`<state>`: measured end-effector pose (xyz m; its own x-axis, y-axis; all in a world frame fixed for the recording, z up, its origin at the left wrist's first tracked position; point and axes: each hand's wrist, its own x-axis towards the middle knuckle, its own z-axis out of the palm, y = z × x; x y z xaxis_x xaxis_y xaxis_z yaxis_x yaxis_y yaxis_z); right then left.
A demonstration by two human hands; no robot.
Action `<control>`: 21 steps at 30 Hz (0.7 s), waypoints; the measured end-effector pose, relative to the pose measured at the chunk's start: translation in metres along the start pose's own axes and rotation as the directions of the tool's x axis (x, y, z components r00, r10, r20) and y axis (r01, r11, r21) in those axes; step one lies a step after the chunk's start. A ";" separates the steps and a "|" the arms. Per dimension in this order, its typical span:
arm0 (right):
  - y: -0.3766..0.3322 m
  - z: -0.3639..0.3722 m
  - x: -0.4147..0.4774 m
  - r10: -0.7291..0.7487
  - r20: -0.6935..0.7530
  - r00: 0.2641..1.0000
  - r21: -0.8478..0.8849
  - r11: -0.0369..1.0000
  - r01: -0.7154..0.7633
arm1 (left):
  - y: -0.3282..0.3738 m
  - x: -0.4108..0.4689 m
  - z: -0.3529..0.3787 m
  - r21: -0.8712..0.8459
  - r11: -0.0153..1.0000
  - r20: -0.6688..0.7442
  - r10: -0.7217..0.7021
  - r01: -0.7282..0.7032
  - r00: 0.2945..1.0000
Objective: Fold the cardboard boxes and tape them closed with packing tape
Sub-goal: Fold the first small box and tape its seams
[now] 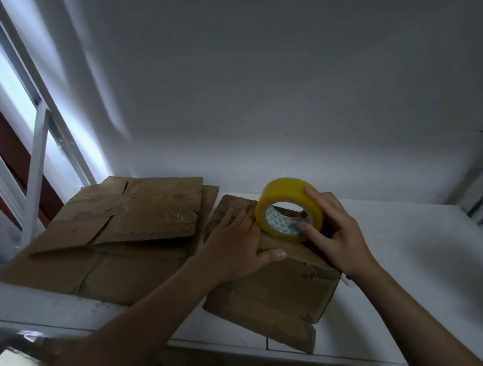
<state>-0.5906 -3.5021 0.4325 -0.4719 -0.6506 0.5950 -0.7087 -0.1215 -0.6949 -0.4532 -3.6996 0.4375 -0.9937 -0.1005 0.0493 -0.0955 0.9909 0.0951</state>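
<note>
1. Right of the box [281, 300], the white table [403, 245] shows bare surface out to its far edge, the widest way in.
2. A low, flat cardboard stack [126, 237] covers the left side, just beside the box. I can't make out a gap between them.
3. The wall [286, 98] closes off the back, close behind both.
4. The left hand [235, 246] lies flat on the box top, and the right hand [336, 234] grips the upright tape [288, 208] there.
5. A window frame [37, 153] blocks the left.
</note>
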 end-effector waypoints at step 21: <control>-0.008 -0.014 -0.033 0.158 -0.158 0.975 0.136 0.981 -0.137 | 0.045 0.012 0.017 0.052 0.999 -0.045 0.006 -0.004 0.999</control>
<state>-0.5766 -3.4692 0.4239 -0.6550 -0.5349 0.5337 -0.5591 -0.1321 -0.8185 -0.4703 -3.6544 0.4257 -0.9907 -0.0983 0.0945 -0.0946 0.9946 0.0428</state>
